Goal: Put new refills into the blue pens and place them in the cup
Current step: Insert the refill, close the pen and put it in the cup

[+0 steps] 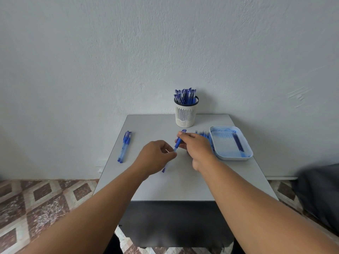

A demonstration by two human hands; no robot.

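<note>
Here, left of centre, two pens (pixel 124 146) lie side by side near the table's (pixel 174 186) left edge, untouched. Mid-frame, left hand (pixel 156 158) has its fingers curled, pinching the clear lower barrel of a pen (pixel 177 143); a dark tip (pixel 163 170) pokes out below the wrist. Right hand (pixel 194 145), just right of it, grips the same pen's blue upper part, thumb and fingers wrapped, cap end pointing toward the cup (pixel 185 112). Cup stands upper centre against the wall, already packed with pens. Right of the hand, a row of refills (pixel 202 134) lies on the table, touching the tray (pixel 229 156); tray at right holds a few dark refills and is smeared with blue ink.

Judgement: pen is being closed up or pulled apart; cannot tell which.

Risks:
- Halves misaligned when pushed or twisted: refill could bend or the joint jam.
- Right wrist sits just beside the loose refills; a sweep could roll them off or into the tray.
- Cup is crowded; forcing another pen in could tip it or eject one.
- Ink smears suggest leaks, so fingers may slip.
</note>
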